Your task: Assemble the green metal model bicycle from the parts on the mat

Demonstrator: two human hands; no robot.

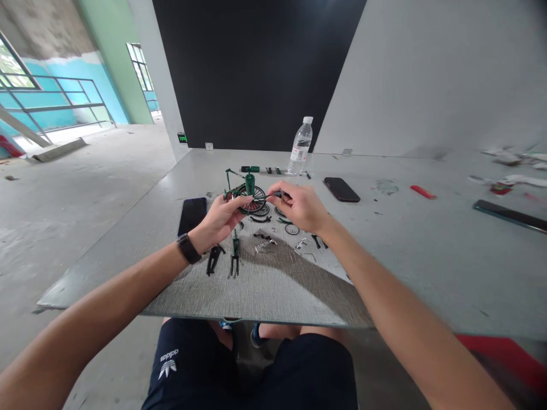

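My left hand (222,219) is closed around a green model bicycle frame (250,183) with a black spoked wheel (256,200) fitted at its right end. The frame is raised over the tabletop. Just right of the wheel, my right hand (299,205) pinches a small dark tool with a thin tip, like a screwdriver (277,194). Its tip points at the wheel; whether they touch I cannot tell. Beneath my hands lie a loose wheel (261,209), a black ring (292,229), a green fork (235,256) and several silver parts (265,245).
A water bottle (301,147) stands at the back of the glass table (410,262). A dark phone (193,213) lies left, another phone (341,189) right, with a red object (423,192) beyond. Black pliers-like parts (213,260) rest near the front. A black panel (256,68) rises behind.
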